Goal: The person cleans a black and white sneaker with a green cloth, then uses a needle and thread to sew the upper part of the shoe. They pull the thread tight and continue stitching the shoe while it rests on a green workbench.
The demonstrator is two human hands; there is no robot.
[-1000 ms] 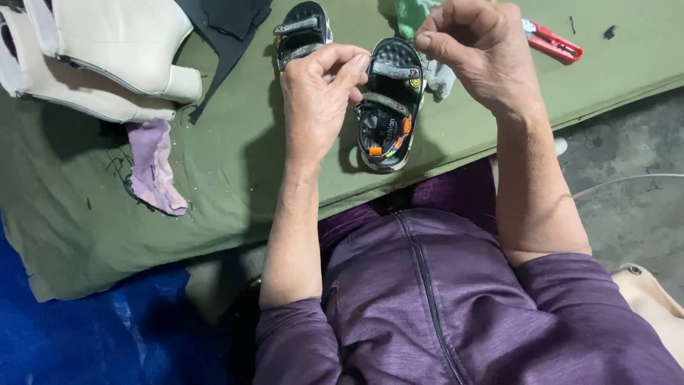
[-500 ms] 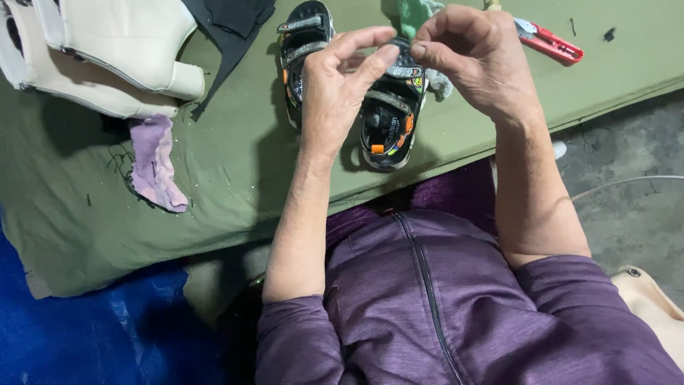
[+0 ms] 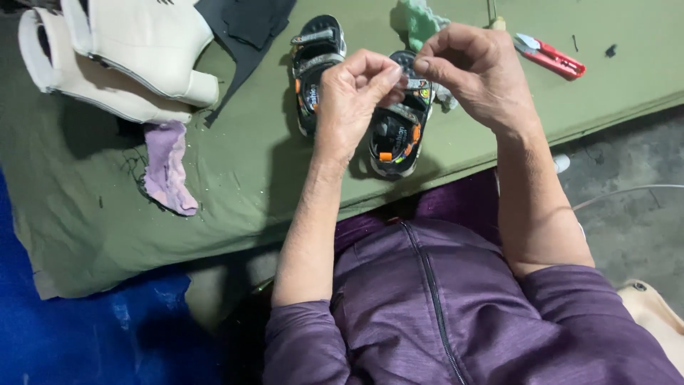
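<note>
Purple heathered zip-front top (image 3: 442,306), dark centre zipper (image 3: 427,278), sleeves pushed above the elbows, forearms bare.

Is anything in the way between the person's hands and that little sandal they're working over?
Nothing visible. The left hand and right hand hover right above the near sandal, fingertips pinched together over its strap end. The second sandal lies beside it to the left and the red clippers off to the right.

The surface (image 3: 249,164) is olive green. Two sandals (image 3: 395,135) are black with grey straps and orange accents. The clippers (image 3: 552,57) are red, one cloth scrap (image 3: 169,167) lilac, another (image 3: 420,21) mint green. The jacket (image 3: 442,314) is purple.
</note>
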